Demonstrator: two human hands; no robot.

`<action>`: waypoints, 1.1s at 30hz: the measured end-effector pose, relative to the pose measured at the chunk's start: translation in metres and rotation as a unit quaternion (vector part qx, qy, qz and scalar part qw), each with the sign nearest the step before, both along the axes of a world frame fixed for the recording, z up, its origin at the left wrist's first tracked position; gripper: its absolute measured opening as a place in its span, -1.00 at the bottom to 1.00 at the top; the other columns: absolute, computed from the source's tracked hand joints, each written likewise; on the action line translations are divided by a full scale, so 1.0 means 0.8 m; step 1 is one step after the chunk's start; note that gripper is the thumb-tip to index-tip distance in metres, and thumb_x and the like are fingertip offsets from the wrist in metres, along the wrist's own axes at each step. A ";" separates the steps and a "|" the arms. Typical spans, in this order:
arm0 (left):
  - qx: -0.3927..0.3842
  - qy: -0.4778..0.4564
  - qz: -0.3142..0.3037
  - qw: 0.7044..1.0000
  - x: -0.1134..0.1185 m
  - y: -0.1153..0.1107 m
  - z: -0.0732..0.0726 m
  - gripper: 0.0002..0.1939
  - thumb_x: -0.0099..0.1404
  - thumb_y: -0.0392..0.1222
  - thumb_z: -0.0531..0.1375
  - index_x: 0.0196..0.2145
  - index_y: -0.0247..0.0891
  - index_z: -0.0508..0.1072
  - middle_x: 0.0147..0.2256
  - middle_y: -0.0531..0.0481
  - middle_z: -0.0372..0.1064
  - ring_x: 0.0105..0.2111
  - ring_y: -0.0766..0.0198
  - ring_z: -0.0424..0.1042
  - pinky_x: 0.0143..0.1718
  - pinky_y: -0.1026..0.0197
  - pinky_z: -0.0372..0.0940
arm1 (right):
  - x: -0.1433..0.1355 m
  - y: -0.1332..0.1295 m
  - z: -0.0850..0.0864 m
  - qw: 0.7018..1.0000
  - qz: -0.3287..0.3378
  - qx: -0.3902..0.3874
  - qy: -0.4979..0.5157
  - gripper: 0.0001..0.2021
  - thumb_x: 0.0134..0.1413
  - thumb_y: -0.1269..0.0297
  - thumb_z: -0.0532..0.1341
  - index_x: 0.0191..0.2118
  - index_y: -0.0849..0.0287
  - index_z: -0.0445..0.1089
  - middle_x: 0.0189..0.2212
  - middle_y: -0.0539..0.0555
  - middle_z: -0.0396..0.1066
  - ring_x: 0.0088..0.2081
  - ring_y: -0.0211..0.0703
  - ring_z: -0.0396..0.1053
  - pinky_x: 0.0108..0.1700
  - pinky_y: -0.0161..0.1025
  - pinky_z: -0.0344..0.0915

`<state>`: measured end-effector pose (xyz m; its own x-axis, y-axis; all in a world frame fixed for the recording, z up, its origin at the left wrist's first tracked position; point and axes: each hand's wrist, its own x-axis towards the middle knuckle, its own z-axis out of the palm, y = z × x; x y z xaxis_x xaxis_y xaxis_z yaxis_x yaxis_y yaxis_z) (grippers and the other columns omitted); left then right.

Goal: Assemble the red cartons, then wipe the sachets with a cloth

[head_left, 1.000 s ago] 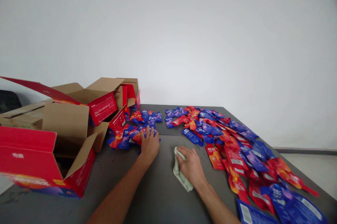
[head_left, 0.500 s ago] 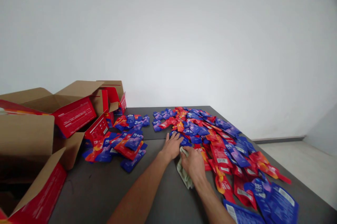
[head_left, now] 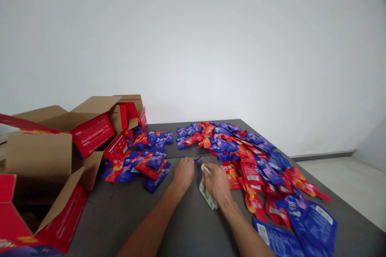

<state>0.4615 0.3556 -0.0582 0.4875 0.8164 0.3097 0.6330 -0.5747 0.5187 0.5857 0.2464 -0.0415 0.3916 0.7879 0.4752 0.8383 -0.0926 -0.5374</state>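
Note:
My left hand (head_left: 183,174) is closed over the middle of the dark table (head_left: 193,229). A thin strip of a blue pouch (head_left: 197,160) shows at its fingertips; the rest is hidden behind the hand. Just to the right, my right hand (head_left: 217,180) grips a crumpled pale green cloth (head_left: 206,194), which hangs down against the tabletop. Beside that hand lies a red pouch (head_left: 231,175), at the edge of a large spread of red and blue pouches (head_left: 250,168).
Open red cardboard boxes (head_left: 93,134) with brown insides stand along the left, their flaps sticking out. A smaller pile of pouches (head_left: 150,162) lies between them and my left hand. Several purple-blue pouches (head_left: 189,129) lie far back. A white wall (head_left: 193,48) rises behind the table.
My left hand has drawn back and left from the pouches, its fingers closing, with a blue strip now at their tips. My right hand with the cloth has shifted only slightly.

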 end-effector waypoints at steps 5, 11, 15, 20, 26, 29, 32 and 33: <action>-0.087 -0.122 0.056 0.987 -0.052 -0.012 0.003 -0.60 0.43 -0.15 -0.16 -0.32 -0.27 0.43 -0.39 -0.10 0.42 -0.34 0.20 0.39 -0.31 0.21 0.22 | -0.034 -0.005 0.016 0.990 0.122 0.064 0.032 -0.78 0.14 0.38 0.19 -0.14 0.04 0.52 -0.09 0.08 0.55 -0.06 -0.05 0.46 0.07 -0.06 0.25; -0.472 -0.499 -0.117 0.717 -0.075 -0.046 0.019 -0.40 0.06 -0.28 0.26 0.11 -0.22 0.39 -0.18 -0.13 0.50 -0.30 0.21 0.46 -0.30 0.25 0.27 | -0.075 -0.016 0.025 0.959 0.275 0.057 0.022 -0.72 0.14 0.48 0.20 -0.13 -0.03 0.51 -0.05 -0.03 0.53 0.02 -0.17 0.42 0.11 -0.16 0.20; -0.520 -0.492 -0.190 0.673 -0.084 -0.050 0.028 -0.23 -0.12 -0.47 0.19 0.13 -0.23 0.41 -0.05 -0.20 0.47 -0.24 0.19 0.46 -0.31 0.28 0.28 | -0.073 -0.015 0.023 0.964 0.258 0.063 0.015 -0.75 0.17 0.45 0.20 -0.14 -0.03 0.53 -0.07 -0.01 0.54 -0.03 -0.16 0.43 0.06 -0.16 0.24; -0.494 -0.454 -0.208 0.712 -0.082 -0.063 0.035 -0.14 -0.17 -0.54 0.16 0.15 -0.19 0.40 0.00 -0.15 0.46 -0.20 0.19 0.45 -0.29 0.26 0.28 | -0.042 -0.008 0.018 0.985 0.134 0.104 0.030 -0.75 0.22 0.34 0.16 -0.08 0.03 0.54 -0.05 0.08 0.54 -0.05 -0.05 0.43 0.03 -0.08 0.27; -0.463 -0.435 -0.234 0.736 -0.077 -0.074 0.045 -0.17 -0.14 -0.55 0.17 0.15 -0.21 0.40 0.02 -0.13 0.46 -0.08 0.11 0.43 -0.15 0.19 0.30 | -0.026 -0.006 0.018 0.991 0.080 0.107 0.014 -0.72 0.26 0.28 0.11 -0.03 0.03 0.53 0.02 0.10 0.50 -0.07 -0.03 0.40 -0.03 -0.09 0.28; -0.457 -0.451 -0.218 0.735 -0.077 -0.069 0.038 -0.16 -0.15 -0.55 0.17 0.15 -0.20 0.39 0.05 -0.14 0.44 -0.06 0.10 0.42 -0.16 0.21 0.30 | -0.041 -0.009 0.022 0.984 0.157 0.077 -0.015 -0.71 0.26 0.35 0.11 -0.02 0.00 0.51 0.02 0.07 0.50 -0.06 -0.08 0.41 -0.03 -0.12 0.23; -0.449 -0.487 -0.198 0.723 -0.079 -0.059 0.029 -0.13 -0.18 -0.55 0.14 0.16 -0.21 0.37 0.03 -0.16 0.45 -0.09 0.12 0.43 -0.22 0.26 0.29 | -0.061 -0.014 0.029 0.970 0.237 0.046 -0.039 -0.70 0.26 0.40 0.09 -0.03 -0.01 0.50 -0.01 0.05 0.51 -0.15 -0.13 0.41 -0.09 -0.17 0.21; -0.445 -0.500 -0.194 0.717 -0.080 -0.055 0.027 -0.12 -0.19 -0.55 0.13 0.17 -0.22 0.36 0.02 -0.16 0.46 -0.13 0.15 0.44 -0.25 0.28 0.28 | -0.066 -0.016 0.031 0.965 0.257 0.039 -0.044 -0.70 0.27 0.40 0.08 -0.04 -0.01 0.50 -0.02 0.05 0.52 -0.17 -0.15 0.41 -0.10 -0.18 0.21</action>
